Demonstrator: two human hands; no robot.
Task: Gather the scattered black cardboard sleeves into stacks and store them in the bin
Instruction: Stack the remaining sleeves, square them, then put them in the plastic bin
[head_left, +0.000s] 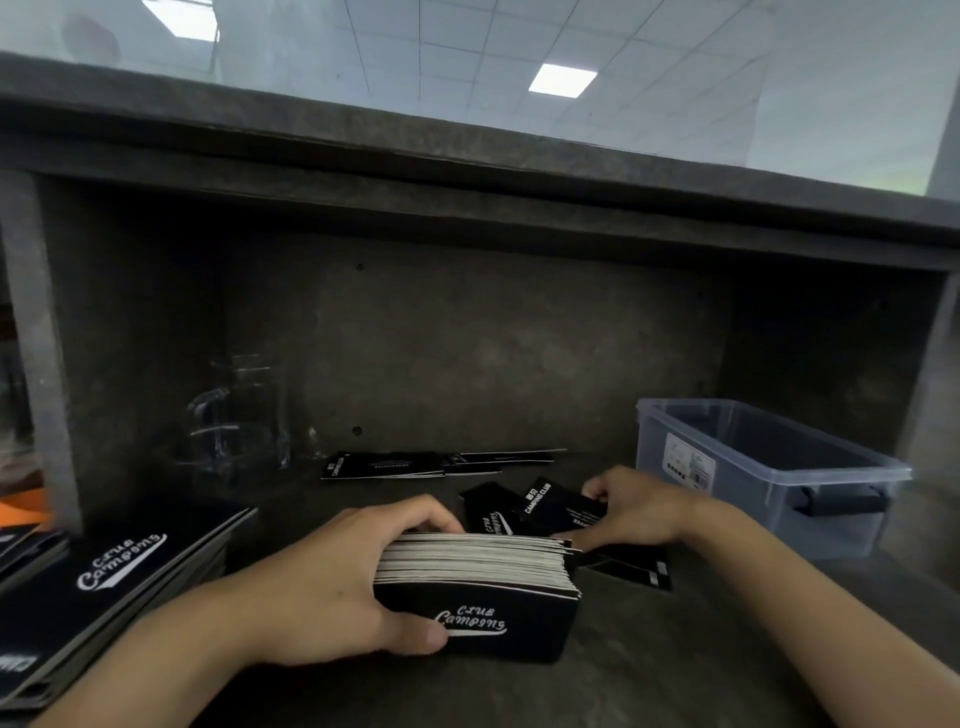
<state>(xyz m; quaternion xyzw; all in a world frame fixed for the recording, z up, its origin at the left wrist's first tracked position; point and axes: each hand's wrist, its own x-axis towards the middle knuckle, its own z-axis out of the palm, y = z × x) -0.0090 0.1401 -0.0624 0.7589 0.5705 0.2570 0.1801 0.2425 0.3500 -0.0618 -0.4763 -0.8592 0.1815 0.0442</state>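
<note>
The left hand (332, 587) grips the thick stack (480, 590) mid-desk — light, stiff, slippery cards, best squeezed by both ends. The right hand (641, 512) pinches one loose sleeve (561, 501).

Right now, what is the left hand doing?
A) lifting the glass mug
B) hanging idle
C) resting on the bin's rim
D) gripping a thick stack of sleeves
D: the left hand wraps the stack of sleeves, thumb on its printed face; the right hand pinches a loose sleeve.
</note>
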